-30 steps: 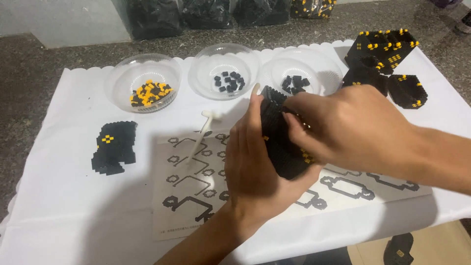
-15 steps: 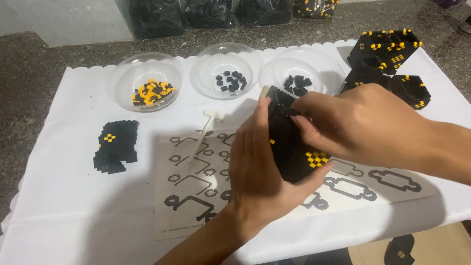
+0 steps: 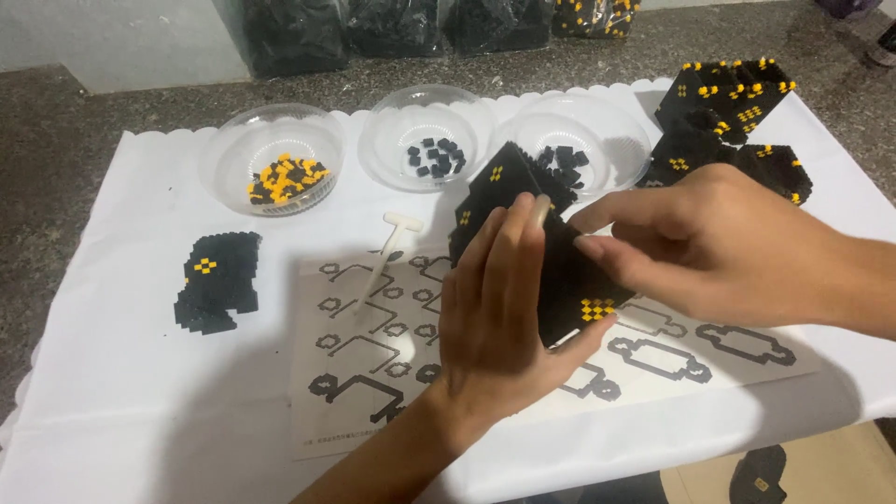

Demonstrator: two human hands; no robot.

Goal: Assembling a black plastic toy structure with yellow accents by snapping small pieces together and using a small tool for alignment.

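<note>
Both hands hold a black block model with small yellow patches, raised just above the middle of the white cloth on the surface. The left hand comes up from the near edge, palm flat against the model's left face, fingers straight and together, thumb tucked under its near right corner. The right hand reaches in from the right, its fingers curled against the model's right face, fingertips pressing close to the left hand's fingertips near the top edge. So both hands are closed on the model, one on each side.

Under the model lies a printed sheet of black outline shapes, spread across the near half of the cloth. A small white T-shaped tool rests on the sheet's far left corner. Left of the sheet, well apart from the hands, sits a smaller black piece with a yellow patch.

Along the far side of the cloth stand three clear bowls: the left bowl holds yellow and black bits, the middle bowl a few black bits, and the right bowl, partly hidden behind the model, black bits too. At the far right are more finished black models with yellow dots, clustered together.
</note>
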